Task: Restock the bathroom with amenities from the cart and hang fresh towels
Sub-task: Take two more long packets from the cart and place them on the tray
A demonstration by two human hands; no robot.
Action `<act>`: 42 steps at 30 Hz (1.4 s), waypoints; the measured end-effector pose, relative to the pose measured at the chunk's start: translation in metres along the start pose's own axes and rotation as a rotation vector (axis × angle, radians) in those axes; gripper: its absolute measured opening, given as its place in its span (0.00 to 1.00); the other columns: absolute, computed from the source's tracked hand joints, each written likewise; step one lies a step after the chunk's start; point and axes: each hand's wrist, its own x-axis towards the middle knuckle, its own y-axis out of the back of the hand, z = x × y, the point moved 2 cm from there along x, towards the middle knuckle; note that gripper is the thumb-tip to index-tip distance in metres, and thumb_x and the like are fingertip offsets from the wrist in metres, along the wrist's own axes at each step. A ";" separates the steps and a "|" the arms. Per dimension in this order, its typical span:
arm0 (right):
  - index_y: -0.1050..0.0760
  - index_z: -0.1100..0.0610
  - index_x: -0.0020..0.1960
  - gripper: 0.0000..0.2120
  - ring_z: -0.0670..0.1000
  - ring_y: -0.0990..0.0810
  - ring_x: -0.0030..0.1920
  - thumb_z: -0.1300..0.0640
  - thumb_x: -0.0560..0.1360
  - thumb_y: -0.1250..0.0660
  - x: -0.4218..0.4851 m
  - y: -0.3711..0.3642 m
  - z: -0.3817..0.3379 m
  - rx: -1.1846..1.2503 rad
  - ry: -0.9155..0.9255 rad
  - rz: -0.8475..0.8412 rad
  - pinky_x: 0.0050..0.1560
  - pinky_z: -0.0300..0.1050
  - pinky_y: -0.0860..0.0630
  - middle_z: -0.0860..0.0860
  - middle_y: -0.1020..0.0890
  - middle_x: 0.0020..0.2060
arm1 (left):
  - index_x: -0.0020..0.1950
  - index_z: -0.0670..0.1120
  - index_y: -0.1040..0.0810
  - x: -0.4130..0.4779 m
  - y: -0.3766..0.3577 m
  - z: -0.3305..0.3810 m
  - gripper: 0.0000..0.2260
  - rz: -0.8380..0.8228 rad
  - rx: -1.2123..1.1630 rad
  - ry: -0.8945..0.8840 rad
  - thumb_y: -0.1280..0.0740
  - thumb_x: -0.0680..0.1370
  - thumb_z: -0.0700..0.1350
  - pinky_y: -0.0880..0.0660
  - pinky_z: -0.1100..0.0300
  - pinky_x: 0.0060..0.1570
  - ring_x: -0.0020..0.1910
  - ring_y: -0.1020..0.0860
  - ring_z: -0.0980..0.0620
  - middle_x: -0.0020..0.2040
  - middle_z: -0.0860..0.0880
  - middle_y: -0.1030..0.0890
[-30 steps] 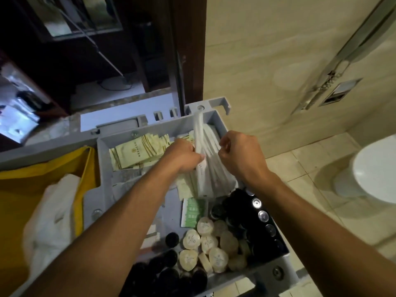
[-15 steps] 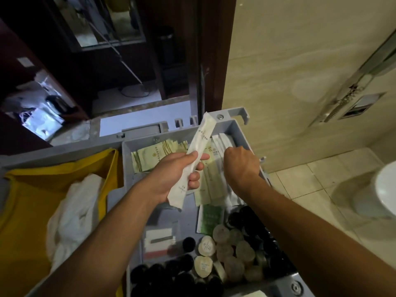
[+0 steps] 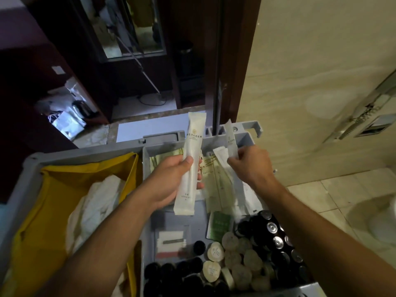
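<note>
Two slim white paper amenity sachets (image 3: 225, 155) are pinched by the right hand (image 3: 249, 166) at one o'clock; one long white sachet (image 3: 189, 163) is gripped upright by the left hand (image 3: 171, 181), above the grey plastic cart tray (image 3: 246, 140). Thin packets could be dropped if that pinch is loosened.

sachet (image 3: 191, 161) | gold emblem, printed lines | too blurred to read

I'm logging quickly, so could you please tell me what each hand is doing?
Left hand: closed on a long white sachet.
Right hand: closed, pinching thin white packets.
</note>
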 end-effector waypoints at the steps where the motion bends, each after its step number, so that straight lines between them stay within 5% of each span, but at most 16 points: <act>1: 0.16 0.58 0.48 0.07 0.52 0.15 0.46 0.55 0.75 0.28 -0.003 0.004 -0.006 0.137 0.037 -0.019 0.49 0.50 0.16 0.52 0.14 0.45 | 0.58 0.42 0.20 -0.001 0.002 0.003 0.10 0.022 0.023 -0.026 0.40 0.84 0.44 0.17 0.49 0.49 0.38 0.16 0.52 0.42 0.46 0.18; 3: 0.16 0.54 0.45 0.03 0.51 0.14 0.44 0.59 0.75 0.29 -0.011 0.015 -0.023 0.403 0.091 -0.085 0.50 0.54 0.16 0.50 0.13 0.42 | 0.60 0.40 0.20 -0.004 0.005 0.013 0.11 0.067 0.050 -0.099 0.39 0.84 0.43 0.17 0.52 0.46 0.38 0.17 0.53 0.38 0.49 0.17; 7: 0.17 0.63 0.49 0.06 0.58 0.13 0.48 0.63 0.79 0.32 -0.025 0.037 -0.058 0.740 0.141 -0.241 0.51 0.56 0.16 0.58 0.13 0.45 | 0.59 0.42 0.22 -0.016 0.009 0.042 0.08 0.169 0.066 -0.234 0.37 0.83 0.42 0.18 0.48 0.48 0.42 0.16 0.48 0.39 0.48 0.15; 10: 0.17 0.62 0.51 0.07 0.61 0.14 0.49 0.59 0.79 0.32 -0.033 0.052 -0.083 0.753 0.220 -0.279 0.52 0.55 0.16 0.59 0.14 0.48 | 0.57 0.44 0.22 -0.030 0.013 0.065 0.06 0.191 0.080 -0.295 0.36 0.83 0.42 0.18 0.44 0.52 0.47 0.15 0.44 0.45 0.46 0.13; 17: 0.17 0.59 0.54 0.07 0.47 0.14 0.51 0.61 0.80 0.33 -0.054 0.070 -0.150 0.741 0.406 -0.323 0.46 0.39 0.18 0.48 0.13 0.50 | 0.58 0.44 0.22 -0.081 0.041 0.112 0.06 0.233 0.032 -0.389 0.35 0.82 0.42 0.18 0.47 0.49 0.49 0.14 0.46 0.48 0.45 0.13; 24: 0.17 0.56 0.54 0.07 0.48 0.13 0.46 0.62 0.80 0.32 -0.092 0.068 -0.250 0.771 0.586 -0.429 0.47 0.44 0.17 0.49 0.12 0.44 | 0.54 0.47 0.19 -0.161 0.101 0.148 0.05 0.439 0.053 -0.538 0.31 0.79 0.40 0.19 0.43 0.55 0.54 0.16 0.43 0.54 0.42 0.16; 33: 0.17 0.55 0.55 0.07 0.45 0.13 0.47 0.62 0.80 0.32 -0.223 0.027 -0.381 0.829 0.839 -0.708 0.42 0.36 0.18 0.44 0.12 0.46 | 0.55 0.41 0.19 -0.348 0.195 0.153 0.05 0.808 0.095 -0.655 0.32 0.80 0.38 0.17 0.57 0.44 0.45 0.15 0.50 0.48 0.43 0.15; 42: 0.18 0.58 0.54 0.09 0.53 0.12 0.47 0.68 0.78 0.32 -0.423 -0.017 -0.455 0.800 1.043 -1.003 0.46 0.48 0.16 0.54 0.12 0.47 | 0.53 0.40 0.18 -0.569 0.234 0.096 0.06 1.135 0.189 -0.681 0.35 0.82 0.38 0.17 0.56 0.44 0.46 0.15 0.46 0.49 0.40 0.14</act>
